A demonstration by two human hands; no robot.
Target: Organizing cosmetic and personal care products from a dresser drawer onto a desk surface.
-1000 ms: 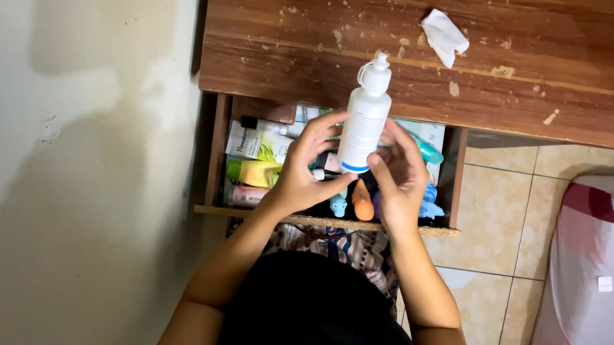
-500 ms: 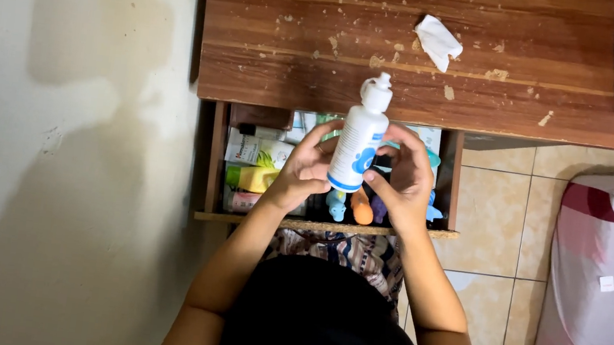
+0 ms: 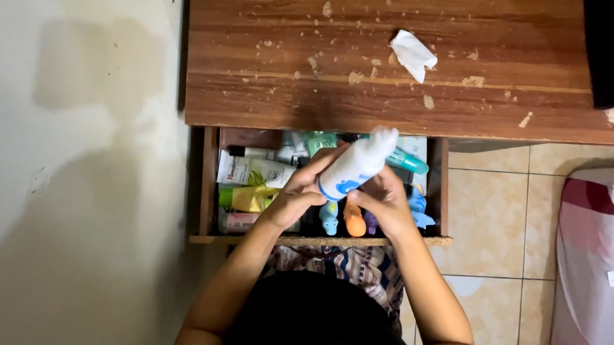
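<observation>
Both hands' fingers [image 3: 307,174] cradle the tilted white bottle [image 3: 355,164] above the drawer [image 3: 206,183].

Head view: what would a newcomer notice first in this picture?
First, the white bottle with blue marks, held tilted by the left hand and the right hand above the open drawer. The drawer is crowded with tubes and small toys, among them a yellow tube and an orange toy. On the worn desk beyond lies a crumpled tissue.

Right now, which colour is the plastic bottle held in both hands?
White plastic bottle with a blue band and blue marks near its base; head view.
</observation>
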